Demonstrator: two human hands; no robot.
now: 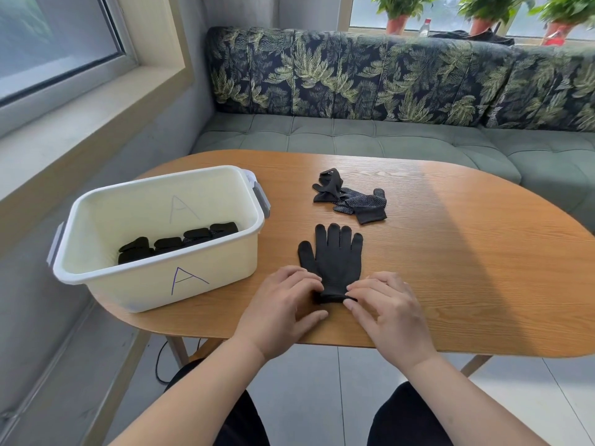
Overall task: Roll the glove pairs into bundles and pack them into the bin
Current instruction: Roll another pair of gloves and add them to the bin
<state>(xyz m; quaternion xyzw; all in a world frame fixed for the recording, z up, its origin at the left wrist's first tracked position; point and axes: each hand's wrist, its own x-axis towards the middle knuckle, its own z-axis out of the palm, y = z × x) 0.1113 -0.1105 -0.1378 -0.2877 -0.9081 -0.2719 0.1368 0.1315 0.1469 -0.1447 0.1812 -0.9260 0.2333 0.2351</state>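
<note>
A black glove pair (333,257) lies flat on the wooden table (467,252), fingers pointing away from me. Its cuff end is rolled into a small fold near the front edge. My left hand (283,304) pinches the left side of that roll, and my right hand (383,304) pinches the right side. Further back lies a loose heap of black dotted gloves (351,197). The cream bin (244,262) marked "A" stands at the left and holds several black rolled bundles (174,241).
A green sofa (354,133) with leaf-print cushions runs behind the table. A window ledge (80,117) runs along the left wall. Potted plants (397,14) stand on the far sill. My knees are under the table's front edge.
</note>
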